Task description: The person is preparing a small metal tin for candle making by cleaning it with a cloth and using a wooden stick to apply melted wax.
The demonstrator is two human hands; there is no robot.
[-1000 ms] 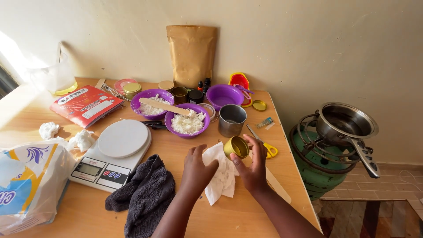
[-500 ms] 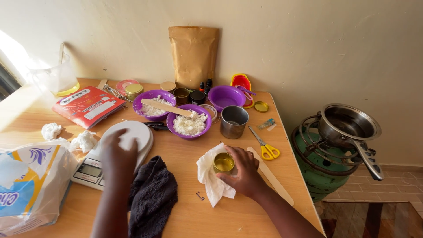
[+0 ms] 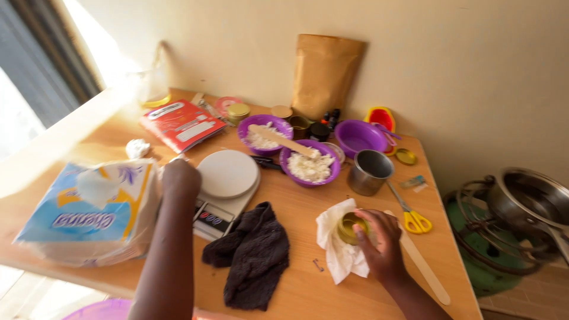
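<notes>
While gripping small gold tin [image 3: 349, 227] on white tissue [image 3: 338, 252] with right hand [image 3: 379, 243] — left hand [image 3: 179, 176] nearer, loosely curled, empty, beside tissue pack [image 3: 95, 210].

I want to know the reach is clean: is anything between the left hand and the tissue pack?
Nothing visible. The left hand is already at the tissue pack, by its right edge; the kitchen scale sits beside it, not between.
</notes>
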